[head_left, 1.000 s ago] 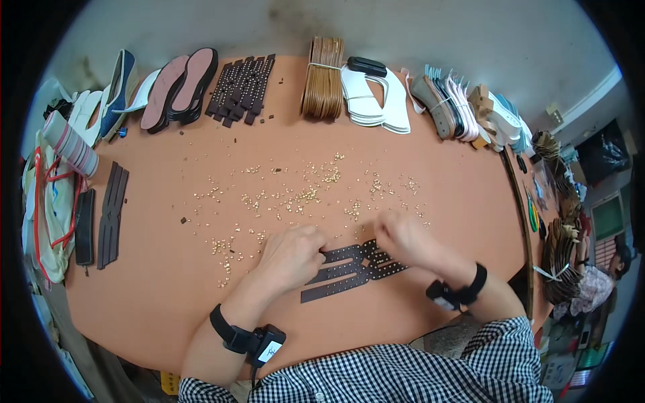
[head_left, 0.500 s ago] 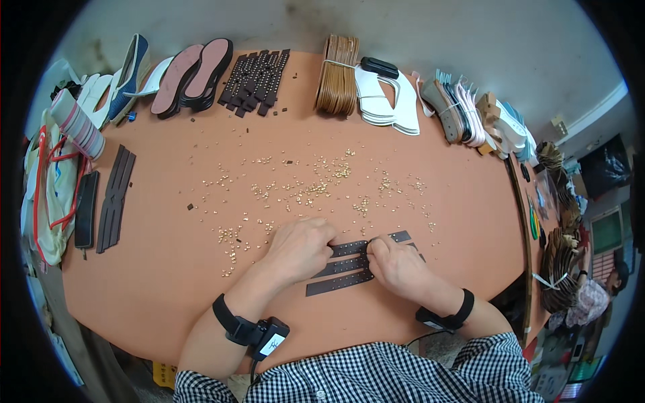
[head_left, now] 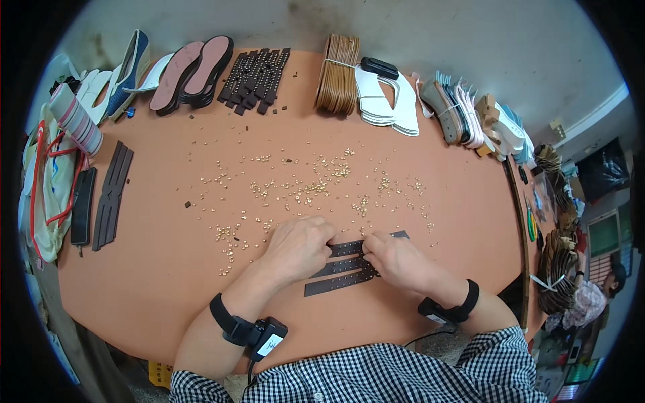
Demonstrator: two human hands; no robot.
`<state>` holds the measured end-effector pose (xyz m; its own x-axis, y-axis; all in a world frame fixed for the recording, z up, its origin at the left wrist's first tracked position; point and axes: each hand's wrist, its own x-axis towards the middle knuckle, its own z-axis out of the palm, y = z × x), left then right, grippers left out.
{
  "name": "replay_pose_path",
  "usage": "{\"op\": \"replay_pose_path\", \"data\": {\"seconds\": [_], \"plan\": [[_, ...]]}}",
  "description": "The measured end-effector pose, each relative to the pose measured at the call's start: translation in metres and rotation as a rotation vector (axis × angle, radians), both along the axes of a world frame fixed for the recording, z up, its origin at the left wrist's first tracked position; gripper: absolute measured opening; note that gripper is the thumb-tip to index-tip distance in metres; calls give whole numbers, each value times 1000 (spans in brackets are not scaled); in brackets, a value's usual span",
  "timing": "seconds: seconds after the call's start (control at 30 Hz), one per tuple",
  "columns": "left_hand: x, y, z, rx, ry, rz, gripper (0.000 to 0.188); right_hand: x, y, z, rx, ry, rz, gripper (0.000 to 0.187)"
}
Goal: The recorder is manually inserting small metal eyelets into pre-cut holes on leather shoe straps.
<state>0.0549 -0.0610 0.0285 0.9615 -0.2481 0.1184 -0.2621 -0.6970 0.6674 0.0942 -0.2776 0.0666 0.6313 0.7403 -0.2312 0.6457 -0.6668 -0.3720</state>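
Note:
A dark slotted strap piece [head_left: 336,287], dotted with small metal studs, lies on the tabletop close in front of me. My left hand [head_left: 301,247] is closed at the left end of its top strip, fingertips pinching there. Over the middle of the piece, my right hand [head_left: 398,260] is closed too, with thumb and fingers pressed together on the strips. Whether a stud sits between those fingertips is hidden. Just beyond both hands, many loose gold studs [head_left: 316,187] are scattered across the table.
A stack of studded dark strips [head_left: 255,79], pink-topped soles [head_left: 209,67] and a tied brown bundle [head_left: 337,74] line the back. Plain dark straps [head_left: 113,198] and a black case [head_left: 83,205] lie left. White cut pieces [head_left: 386,107] sit back right. A person [head_left: 588,299] is far right.
My right hand has shifted slightly left along the strap piece, its fingers closer to the left hand. The left hand stays nearly in place. The whole view has tilted a little.

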Motion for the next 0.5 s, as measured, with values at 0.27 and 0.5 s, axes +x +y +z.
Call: {"op": "replay_pose_path", "data": {"seconds": [0.27,0.5], "plan": [[1,1,-3,-5,0,-4,12,11,7,9,-77,194,-94,16],[1,1,-3,-5,26,-9,13,17,7,1,-24,204,-101,14]]}}
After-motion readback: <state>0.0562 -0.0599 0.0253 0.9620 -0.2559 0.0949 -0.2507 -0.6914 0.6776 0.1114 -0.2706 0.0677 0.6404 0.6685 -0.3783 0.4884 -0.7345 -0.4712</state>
